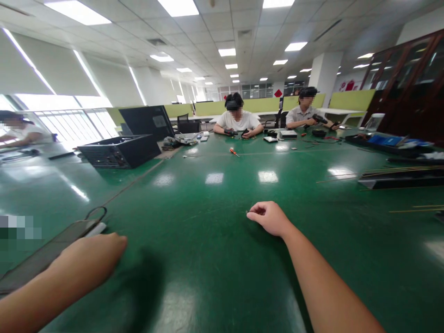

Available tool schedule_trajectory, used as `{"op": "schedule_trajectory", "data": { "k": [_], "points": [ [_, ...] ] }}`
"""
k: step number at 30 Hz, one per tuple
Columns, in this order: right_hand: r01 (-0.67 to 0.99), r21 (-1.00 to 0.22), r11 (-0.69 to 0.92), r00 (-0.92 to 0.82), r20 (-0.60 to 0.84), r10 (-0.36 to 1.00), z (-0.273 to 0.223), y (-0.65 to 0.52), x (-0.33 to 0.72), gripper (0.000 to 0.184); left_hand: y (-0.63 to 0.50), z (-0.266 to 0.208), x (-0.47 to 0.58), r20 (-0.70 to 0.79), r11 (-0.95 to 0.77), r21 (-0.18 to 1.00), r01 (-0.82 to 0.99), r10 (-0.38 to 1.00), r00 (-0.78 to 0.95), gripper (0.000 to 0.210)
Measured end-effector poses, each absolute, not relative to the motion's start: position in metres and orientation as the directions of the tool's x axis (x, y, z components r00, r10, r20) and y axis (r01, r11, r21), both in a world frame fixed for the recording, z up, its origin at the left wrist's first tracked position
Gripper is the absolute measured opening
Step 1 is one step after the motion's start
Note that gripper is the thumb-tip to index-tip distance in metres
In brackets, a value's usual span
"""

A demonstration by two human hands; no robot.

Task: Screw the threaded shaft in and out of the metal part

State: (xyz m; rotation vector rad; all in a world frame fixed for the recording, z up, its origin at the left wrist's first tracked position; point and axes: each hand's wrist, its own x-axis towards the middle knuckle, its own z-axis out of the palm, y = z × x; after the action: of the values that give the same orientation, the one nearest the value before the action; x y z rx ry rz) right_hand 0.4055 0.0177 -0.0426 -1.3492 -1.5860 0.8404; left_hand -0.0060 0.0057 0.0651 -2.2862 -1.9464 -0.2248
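My right hand (pixel 268 217) is over the green tabletop (pixel 208 268) near the middle, thumb and index finger pinched together. A tiny metallic thing shows at the fingertips, too small to name. To the left, my left hand (pixel 95 254) is slightly blurred, with its back towards me and its fingers hidden. Just beyond it lies a white piece (pixel 98 229); whether the hand touches it cannot be seen. Partly under the left forearm is a long flat grey-brown object (pixel 45 249) with a dark loop (pixel 99 212) at its far end.
A black computer case (pixel 121 150) stands at the far left. An orange-handled screwdriver (pixel 233 152) lies ahead. Two people (pixel 239 120) (pixel 305 113) work across the table, another person (pixel 21 132) at far left. Thin rods (pixel 398 171) and a black tray (pixel 391 141) are right.
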Motion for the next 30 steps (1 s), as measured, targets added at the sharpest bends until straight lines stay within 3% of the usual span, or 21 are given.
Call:
{"op": "schedule_trajectory", "data": {
  "k": [3,5,8,12,15,18,23,27,30],
  "points": [
    [0.223,-0.955,0.195,-0.17,0.159,0.973,-0.036,0.011,0.403,0.029,-0.001,0.07,0.044,-0.01,-0.357,-0.115,0.927,0.933,0.359,0.046],
    [0.041,-0.988,0.151,-0.346,0.128,0.929,-0.032,0.006,0.402,0.031,-0.005,0.063,0.086,-0.007,-0.57,0.088,0.817,0.82,0.573,0.049],
    [-0.106,-0.993,0.052,-0.541,0.101,0.835,-0.03,0.001,0.401,0.03,-0.008,0.037,0.144,0.202,-0.762,0.438,0.476,0.6,0.774,0.058],
    [-0.16,-0.987,0.02,-0.578,0.11,0.808,-0.033,0.001,0.402,0.033,-0.007,0.002,0.193,0.526,-0.773,0.611,0.171,0.558,0.642,0.021],
    [-0.161,-0.987,0.022,-0.576,0.112,0.81,-0.035,0.003,0.402,0.036,-0.01,-0.002,0.204,0.606,-0.76,0.64,0.113,0.589,0.535,0.019],
    [-0.141,-0.99,0.011,-0.6,0.095,0.794,-0.035,0.003,0.398,0.03,-0.013,0.003,0.197,0.588,-0.752,0.655,0.079,0.572,0.572,0.013],
    [-0.064,-0.998,0.005,-0.659,0.046,0.75,-0.029,0.001,0.39,0.025,-0.017,0.003,0.174,0.49,-0.713,0.671,0.203,0.632,0.601,0.02],
    [0.025,-1.0,-0.017,-0.689,-0.03,0.724,-0.026,0.0,0.386,0.025,-0.022,0.001,0.169,0.49,-0.733,0.654,0.188,0.6,0.633,0.013],
    [0.019,-0.999,-0.034,-0.68,-0.038,0.733,-0.026,0.001,0.388,0.031,-0.027,0.011,0.163,0.475,-0.725,0.63,0.278,0.643,0.601,0.015]
  ]
}}
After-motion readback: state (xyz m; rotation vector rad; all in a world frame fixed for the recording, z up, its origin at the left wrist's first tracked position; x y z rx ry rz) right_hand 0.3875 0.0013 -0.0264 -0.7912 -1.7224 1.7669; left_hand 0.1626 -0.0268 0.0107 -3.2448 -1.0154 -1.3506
